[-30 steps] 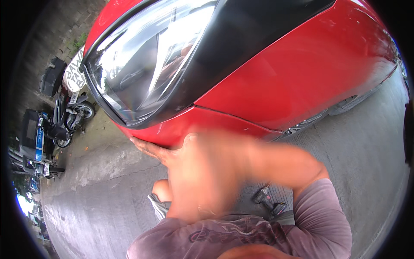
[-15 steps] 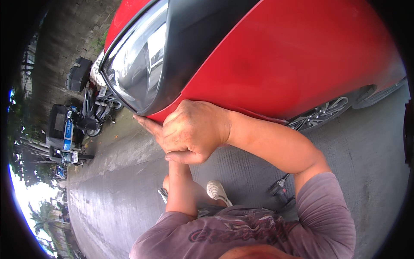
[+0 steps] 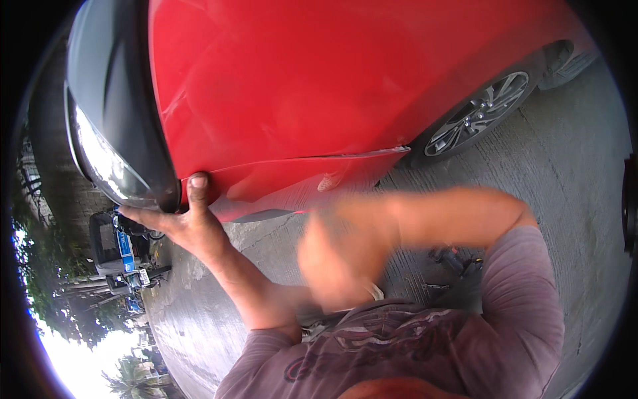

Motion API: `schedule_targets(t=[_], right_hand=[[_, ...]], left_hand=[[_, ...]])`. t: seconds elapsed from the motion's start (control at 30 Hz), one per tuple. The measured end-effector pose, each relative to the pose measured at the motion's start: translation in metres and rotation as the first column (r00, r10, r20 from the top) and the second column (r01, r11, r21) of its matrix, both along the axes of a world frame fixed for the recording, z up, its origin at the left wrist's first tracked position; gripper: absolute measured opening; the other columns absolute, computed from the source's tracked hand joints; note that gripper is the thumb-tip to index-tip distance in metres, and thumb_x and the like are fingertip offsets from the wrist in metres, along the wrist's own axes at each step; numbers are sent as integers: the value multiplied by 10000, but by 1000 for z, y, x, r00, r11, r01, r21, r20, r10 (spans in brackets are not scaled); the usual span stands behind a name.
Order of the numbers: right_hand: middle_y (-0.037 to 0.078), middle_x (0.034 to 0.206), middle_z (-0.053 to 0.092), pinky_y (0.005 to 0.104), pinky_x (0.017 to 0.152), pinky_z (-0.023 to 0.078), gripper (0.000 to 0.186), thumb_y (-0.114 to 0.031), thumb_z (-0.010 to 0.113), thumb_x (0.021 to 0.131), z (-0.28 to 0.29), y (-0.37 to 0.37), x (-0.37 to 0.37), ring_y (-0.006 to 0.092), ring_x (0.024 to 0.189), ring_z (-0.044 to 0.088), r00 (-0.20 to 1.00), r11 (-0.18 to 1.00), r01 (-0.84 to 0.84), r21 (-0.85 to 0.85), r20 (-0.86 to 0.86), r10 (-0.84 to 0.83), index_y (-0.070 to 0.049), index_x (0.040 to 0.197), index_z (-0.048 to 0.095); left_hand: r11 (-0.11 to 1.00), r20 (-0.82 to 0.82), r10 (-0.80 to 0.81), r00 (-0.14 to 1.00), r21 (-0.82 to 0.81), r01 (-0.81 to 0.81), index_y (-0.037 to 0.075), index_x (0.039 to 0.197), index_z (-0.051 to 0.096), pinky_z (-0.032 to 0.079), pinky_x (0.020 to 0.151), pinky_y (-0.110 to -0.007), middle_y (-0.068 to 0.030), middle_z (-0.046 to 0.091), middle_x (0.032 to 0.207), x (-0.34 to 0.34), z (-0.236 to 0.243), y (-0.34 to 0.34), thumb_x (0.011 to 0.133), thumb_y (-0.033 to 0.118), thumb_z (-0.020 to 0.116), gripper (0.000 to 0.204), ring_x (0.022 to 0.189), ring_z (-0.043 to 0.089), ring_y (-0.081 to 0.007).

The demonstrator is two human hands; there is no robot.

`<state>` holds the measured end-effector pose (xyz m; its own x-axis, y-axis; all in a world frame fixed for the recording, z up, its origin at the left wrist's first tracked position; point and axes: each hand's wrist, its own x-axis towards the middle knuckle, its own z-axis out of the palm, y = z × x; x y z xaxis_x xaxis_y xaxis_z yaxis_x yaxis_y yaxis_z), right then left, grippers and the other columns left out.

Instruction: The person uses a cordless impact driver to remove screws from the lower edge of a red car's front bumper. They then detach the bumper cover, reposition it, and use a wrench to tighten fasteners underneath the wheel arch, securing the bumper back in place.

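A red car body panel (image 3: 286,73) fills the upper part of the view, beside a glossy black panel (image 3: 126,80) and a clear headlight (image 3: 106,156). My left hand (image 3: 189,226) is spread against the lower corner of the headlight. Its thumb presses on the red edge just right of that corner, and the other fingers reach left along the lamp's underside. Along the lower red panel runs a seam (image 3: 306,158) with a pale, scuffed-looking end near the wheel. My right hand (image 3: 345,253) is in front of my body, apart from the car and smeared by motion, so its fingers cannot be made out.
The car's front wheel (image 3: 478,113) stands at the upper right on grey concrete (image 3: 565,199). Dark tool-like items (image 3: 458,259) lie on the ground near my right elbow. A black and blue vehicle (image 3: 123,246) is parked at the far left, near trees.
My right hand has come away from the car, back toward my body. My left hand, earlier largely hidden behind it, now shows at the headlight corner. The view has shifted right along the car.
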<state>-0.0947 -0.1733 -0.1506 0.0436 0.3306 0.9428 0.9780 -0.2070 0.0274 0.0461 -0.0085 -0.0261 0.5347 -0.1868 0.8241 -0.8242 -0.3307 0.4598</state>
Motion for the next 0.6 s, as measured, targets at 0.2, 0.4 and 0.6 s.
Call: schedule_targets(t=[0.2, 0.4, 0.6], right_hand=[[-6, 677, 555, 385, 511, 514, 267, -282, 727, 844, -14, -14, 14, 204, 629, 617, 980, 981, 193, -30, -45, -194, -165, 669, 563], [22, 697, 658, 429, 586, 570, 361, -366, 780, 880, -43, -62, 6, 268, 701, 711, 979, 964, 186, -190, -47, -198, -134, 663, 610], [36, 702, 574, 420, 544, 521, 373, -316, 839, 840, -62, -40, -35, 251, 654, 648, 980, 987, 162, -2, -115, -161, -135, 665, 564]], left_hand=[[999, 4, -44, 999, 25, 44, -21, 1751, -62, 256, 1336, -534, -287, 232, 1766, -5, 4, -10, 826, 433, 977, 1463, 1609, 323, -389], [997, 15, -61, 998, 57, 60, -49, 1738, -83, 255, 1334, -534, -301, 240, 1758, -5, 5, -14, 875, 460, 939, 1431, 1598, 348, -388], [995, -18, -10, 1000, 102, 11, -65, 1727, -114, 302, 1320, -528, -314, 252, 1747, -6, 6, -11, 908, 474, 911, 1418, 1572, 388, -401]])
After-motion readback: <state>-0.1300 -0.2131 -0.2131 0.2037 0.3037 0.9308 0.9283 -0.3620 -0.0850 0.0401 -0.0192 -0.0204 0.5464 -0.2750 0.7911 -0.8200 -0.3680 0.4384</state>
